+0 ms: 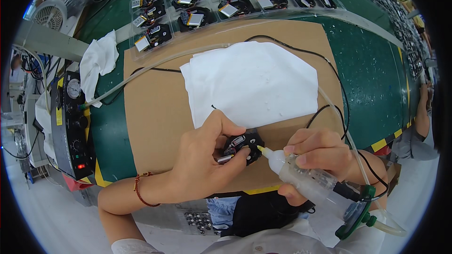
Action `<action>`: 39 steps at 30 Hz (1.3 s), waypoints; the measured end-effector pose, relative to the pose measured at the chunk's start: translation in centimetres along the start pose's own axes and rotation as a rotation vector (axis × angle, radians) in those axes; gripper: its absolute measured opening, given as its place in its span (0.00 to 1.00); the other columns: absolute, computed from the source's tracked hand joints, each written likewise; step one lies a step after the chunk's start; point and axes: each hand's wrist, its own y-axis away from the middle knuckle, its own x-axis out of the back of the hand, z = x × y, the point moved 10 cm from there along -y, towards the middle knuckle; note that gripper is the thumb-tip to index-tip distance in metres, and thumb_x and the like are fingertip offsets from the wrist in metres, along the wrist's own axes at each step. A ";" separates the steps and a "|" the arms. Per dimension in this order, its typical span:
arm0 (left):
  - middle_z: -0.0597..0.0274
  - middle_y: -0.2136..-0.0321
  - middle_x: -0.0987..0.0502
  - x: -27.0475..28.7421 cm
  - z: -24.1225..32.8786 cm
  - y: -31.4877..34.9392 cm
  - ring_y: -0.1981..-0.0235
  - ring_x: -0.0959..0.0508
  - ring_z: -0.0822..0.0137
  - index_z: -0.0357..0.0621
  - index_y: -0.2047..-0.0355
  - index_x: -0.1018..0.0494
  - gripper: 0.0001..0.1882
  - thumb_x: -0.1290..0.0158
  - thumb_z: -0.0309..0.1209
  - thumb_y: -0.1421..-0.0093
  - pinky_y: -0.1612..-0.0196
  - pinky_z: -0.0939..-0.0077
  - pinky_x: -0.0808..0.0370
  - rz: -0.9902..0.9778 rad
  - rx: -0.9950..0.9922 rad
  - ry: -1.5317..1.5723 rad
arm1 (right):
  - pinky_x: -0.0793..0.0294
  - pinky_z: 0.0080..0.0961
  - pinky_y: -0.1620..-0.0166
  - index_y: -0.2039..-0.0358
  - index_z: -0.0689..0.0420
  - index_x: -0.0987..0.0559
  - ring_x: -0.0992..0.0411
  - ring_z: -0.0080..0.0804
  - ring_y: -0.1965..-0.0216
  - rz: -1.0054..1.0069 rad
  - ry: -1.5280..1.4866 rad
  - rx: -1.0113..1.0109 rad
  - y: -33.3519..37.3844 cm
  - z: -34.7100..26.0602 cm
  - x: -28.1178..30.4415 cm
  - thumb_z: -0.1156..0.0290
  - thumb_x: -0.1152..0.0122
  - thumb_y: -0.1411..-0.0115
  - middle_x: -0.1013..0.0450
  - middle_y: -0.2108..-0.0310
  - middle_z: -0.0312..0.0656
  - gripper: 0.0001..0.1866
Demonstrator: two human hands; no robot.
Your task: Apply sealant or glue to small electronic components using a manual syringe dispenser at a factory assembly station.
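Between the thumb and fingers of my left hand is a small black electronic assembly with a round housing and fine wires; part of it is hidden by the fingers. My right hand grips a clear glue-dispensing syringe with a white tip section and a thin yellow needle. The needle's end is at the right side of the assembly, touching it or very close. A green cap closes the syringe's rear, where a clear air hose joins it. Beyond both hands lies a white cloth on brown cardboard.
A clear compartment tray of similar black assemblies with silver battery packs spans the far side. At left stands a black dispenser controller with a gauge and hose. A crumpled white cloth lies beside it. A black cable loops across the cardboard's right.
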 end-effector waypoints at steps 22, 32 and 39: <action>0.56 0.67 0.32 -0.7 -0.5 0.2 0.68 0.25 0.72 0.37 0.63 0.41 0.16 0.50 0.12 0.50 0.72 0.82 0.21 -0.113 0.101 -0.012 | 0.33 0.22 0.86 0.72 0.61 0.31 0.30 0.33 0.84 0.080 0.001 0.021 0.5 0.0 0.6 0.67 0.30 0.64 0.34 0.78 0.41 0.21; 0.56 0.80 0.27 0.0 0.2 -0.3 0.79 0.24 0.74 0.34 0.66 0.40 0.14 0.46 0.21 0.50 0.78 0.81 0.29 -0.045 0.024 -0.011 | 0.31 0.24 0.79 0.65 0.61 0.33 0.30 0.34 0.78 0.137 -0.003 0.146 0.2 -1.1 2.3 0.67 0.29 0.62 0.34 0.73 0.44 0.26; 0.52 0.54 0.35 -2.4 0.2 0.7 0.64 0.27 0.70 0.37 0.55 0.43 0.25 0.43 0.20 0.51 0.62 0.77 0.27 -0.405 0.458 0.486 | 0.33 0.25 0.64 0.58 0.57 0.41 0.34 0.33 0.66 0.177 0.147 0.010 0.3 1.1 3.0 0.72 0.35 0.54 0.37 0.62 0.50 0.26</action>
